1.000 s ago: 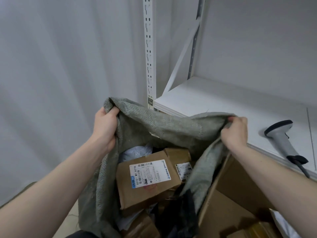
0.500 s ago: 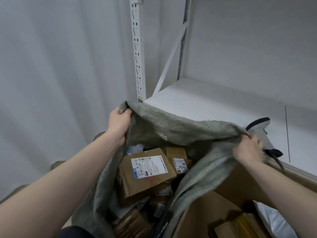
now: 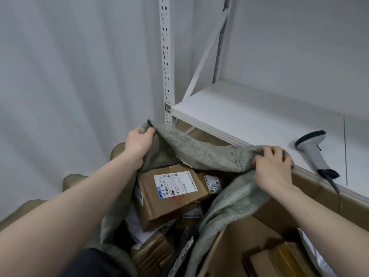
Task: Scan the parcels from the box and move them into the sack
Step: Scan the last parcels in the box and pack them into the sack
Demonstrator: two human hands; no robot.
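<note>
Label "501E- M1 A21B" read on the brown cardboard parcel (image 3: 171, 194) inside the grey-green woven sack (image 3: 199, 154), whose rim the left hand (image 3: 139, 142) at 10 o'clock and the right hand (image 3: 272, 166) at 3 o'clock both gripped.

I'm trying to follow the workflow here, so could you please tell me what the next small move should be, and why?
Probably let go with the right hand and reach for the scanner on the shelf. Both hands grip the sack rim, its mouth is spread with parcels already inside, and more wait in the box.
</note>
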